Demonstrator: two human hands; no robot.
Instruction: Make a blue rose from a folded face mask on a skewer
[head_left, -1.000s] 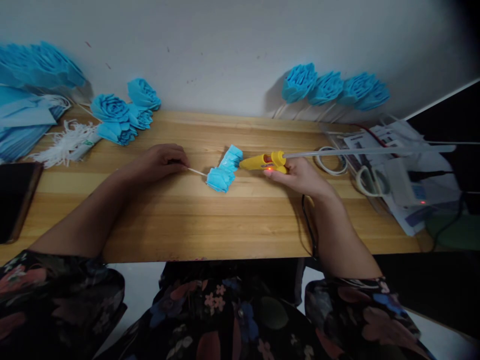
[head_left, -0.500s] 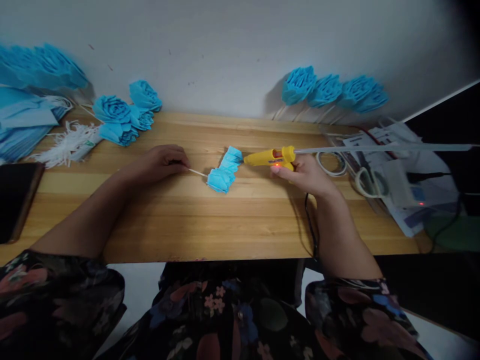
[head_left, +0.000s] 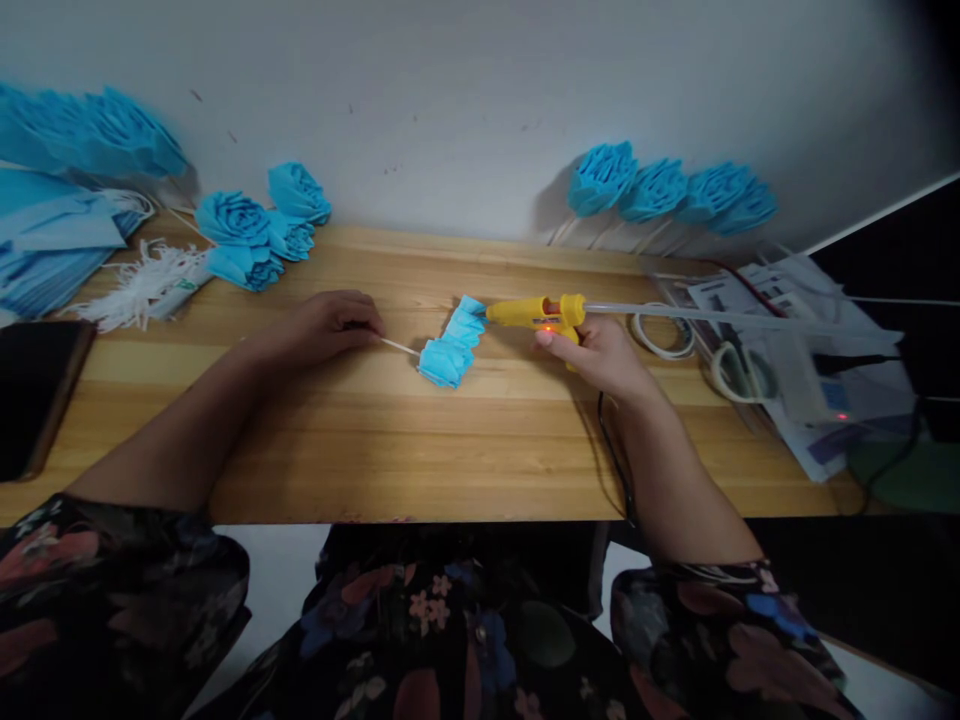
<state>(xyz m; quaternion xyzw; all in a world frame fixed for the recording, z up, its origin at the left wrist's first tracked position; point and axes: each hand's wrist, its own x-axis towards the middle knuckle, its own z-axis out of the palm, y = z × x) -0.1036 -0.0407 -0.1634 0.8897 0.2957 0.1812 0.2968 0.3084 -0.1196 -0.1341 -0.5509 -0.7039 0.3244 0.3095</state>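
Note:
Pinched in the fingers of my left hand [head_left: 337, 325] is a thin stick [head_left: 400, 347]. Its far end runs into a folded blue strip [head_left: 454, 345], which lies on the wooden table with its loose end pointing up and right. My right hand [head_left: 596, 350] is wrapped round a yellow glue gun [head_left: 529, 312] with a red light on its side. The gun's nozzle is at the upper end of the blue strip; whether it touches is hard to tell. A long clear glue stick [head_left: 675, 312] sticks out of the gun's back.
Blue flowers on sticks lean on the wall at right [head_left: 652, 190] and left [head_left: 116, 130]. More flowers [head_left: 240, 225], a white string bundle [head_left: 146, 290], blue masks [head_left: 52, 240] and a phone [head_left: 37, 390] are at left. Right are scissors [head_left: 742, 372], a tape ring [head_left: 664, 330] and papers.
The back of the glue gun and its glue stick have tilted downward at the right. The view has shifted slightly. Both hands keep their hold.

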